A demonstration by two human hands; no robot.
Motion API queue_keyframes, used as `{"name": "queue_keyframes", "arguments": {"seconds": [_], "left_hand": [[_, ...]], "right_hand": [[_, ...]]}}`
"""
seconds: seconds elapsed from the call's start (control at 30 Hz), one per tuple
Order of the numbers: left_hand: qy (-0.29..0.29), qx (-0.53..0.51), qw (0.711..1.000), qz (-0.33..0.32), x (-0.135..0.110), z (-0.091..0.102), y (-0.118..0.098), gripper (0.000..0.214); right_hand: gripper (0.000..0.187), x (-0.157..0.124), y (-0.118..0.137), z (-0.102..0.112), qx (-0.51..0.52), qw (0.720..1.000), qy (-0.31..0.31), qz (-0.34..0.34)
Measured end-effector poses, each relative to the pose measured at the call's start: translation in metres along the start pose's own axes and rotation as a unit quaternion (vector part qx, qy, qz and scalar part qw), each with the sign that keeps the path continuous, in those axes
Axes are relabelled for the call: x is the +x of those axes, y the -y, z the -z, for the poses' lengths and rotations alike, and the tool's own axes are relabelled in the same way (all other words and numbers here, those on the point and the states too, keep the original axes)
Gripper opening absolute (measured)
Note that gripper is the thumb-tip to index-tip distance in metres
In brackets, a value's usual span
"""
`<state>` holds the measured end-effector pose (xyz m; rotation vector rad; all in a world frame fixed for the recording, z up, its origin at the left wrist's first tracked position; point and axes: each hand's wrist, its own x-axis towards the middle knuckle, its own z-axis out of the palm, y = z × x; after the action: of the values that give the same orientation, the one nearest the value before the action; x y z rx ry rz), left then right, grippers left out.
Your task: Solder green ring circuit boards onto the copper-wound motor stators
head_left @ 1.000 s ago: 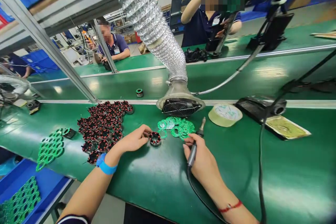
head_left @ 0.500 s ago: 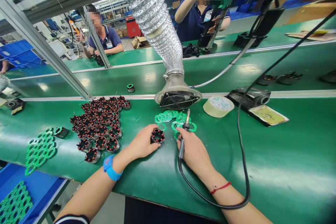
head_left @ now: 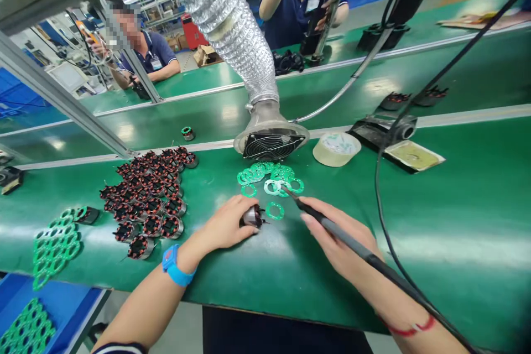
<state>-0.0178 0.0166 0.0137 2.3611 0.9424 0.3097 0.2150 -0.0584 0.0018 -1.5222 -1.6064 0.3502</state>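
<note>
My left hand [head_left: 230,221] grips a motor stator [head_left: 251,216], a metal ring with dark windings, tipped on its side with its wire ends toward the right. In my right hand [head_left: 336,232] is a soldering iron [head_left: 327,225], its tip pointing up and left toward the loose green ring boards. One green ring board [head_left: 275,211] lies flat just right of the stator. Behind it several more ring boards [head_left: 265,171] are heaped in front of the fume extractor hood [head_left: 271,144].
Many stators [head_left: 145,188] stand grouped at the left, beside a panel of joined green rings [head_left: 56,249]. A tape roll [head_left: 337,149] and the iron stand with a yellow sponge [head_left: 415,155] sit back right. The iron's cable [head_left: 384,232] hangs at the right. Two people work opposite.
My left hand has tipped the stator onto its side. My right hand has moved right and turned the soldering iron so its tip points leftward. The view has shifted slightly.
</note>
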Motion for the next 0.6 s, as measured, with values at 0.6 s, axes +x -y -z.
{"name": "queue_keyframes", "arguments": {"seconds": [0.6], "left_hand": [[-0.048, -0.024, 0.999, -0.003, 0.006, -0.015, 0.003, 0.052]], "right_hand": [[0.023, -0.028, -0.018, -0.004, 0.146, 0.979, 0.049, -0.132]]}}
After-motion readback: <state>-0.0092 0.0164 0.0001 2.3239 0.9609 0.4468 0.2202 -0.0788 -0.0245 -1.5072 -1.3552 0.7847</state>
